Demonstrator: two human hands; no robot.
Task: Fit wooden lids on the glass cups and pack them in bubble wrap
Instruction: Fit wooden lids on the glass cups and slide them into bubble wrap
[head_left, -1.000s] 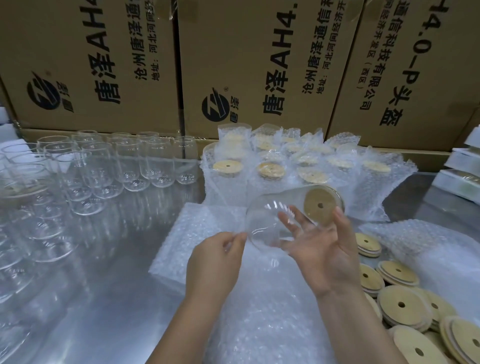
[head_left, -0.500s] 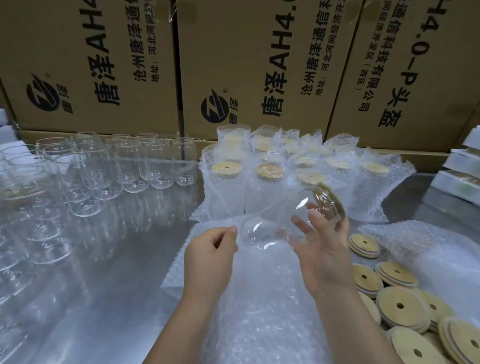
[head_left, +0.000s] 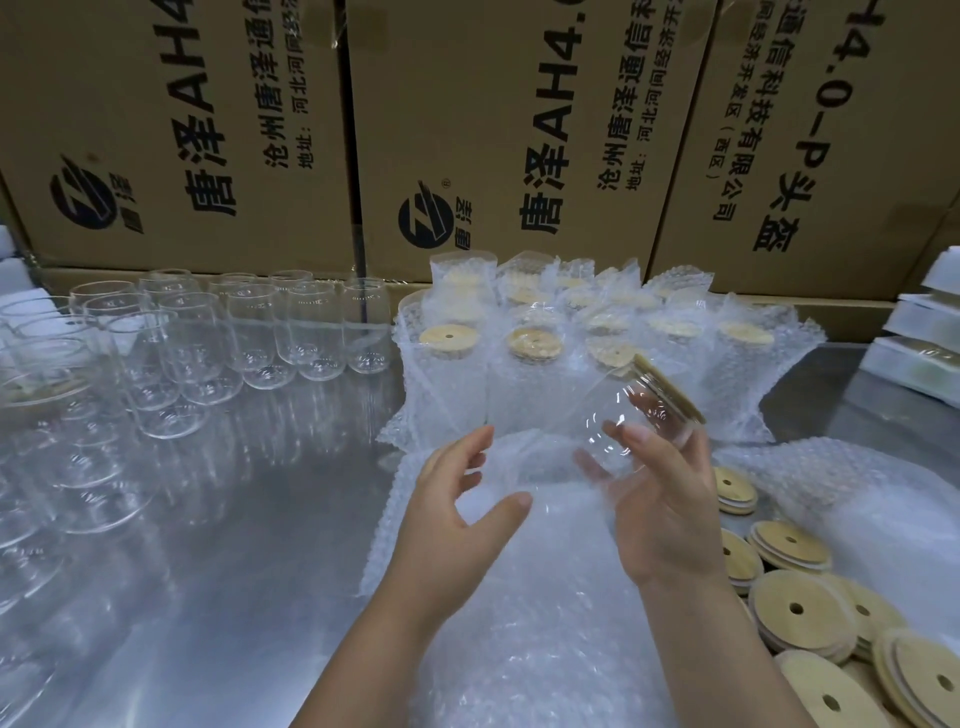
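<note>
Right grip is clamping the tilted glass cup, wooden lid fitted, just above the bubble wrap sheet. Left grip is hovering over the sheet, fingers apart, holding nothing. Cartons behind the sheet are showing "唐泽 AH4", "沧州唐泽通信科技有限公司".

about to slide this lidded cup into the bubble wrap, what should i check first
1. Lid seat: the wooden lid lies across the mouth of the glass cup, no gap visible: ok.
2. Grip: the right hand has its fingers curled round the cup's body: ok.
3. Direction: the cup is tilted, base toward the left hand, lid up and away: ok.
4. Wrap held: the left hand hovers over the bubble wrap with fingers spread, gripping nothing: not ok.
5. Pouch mouth open in the wrap: cannot tell.
</note>
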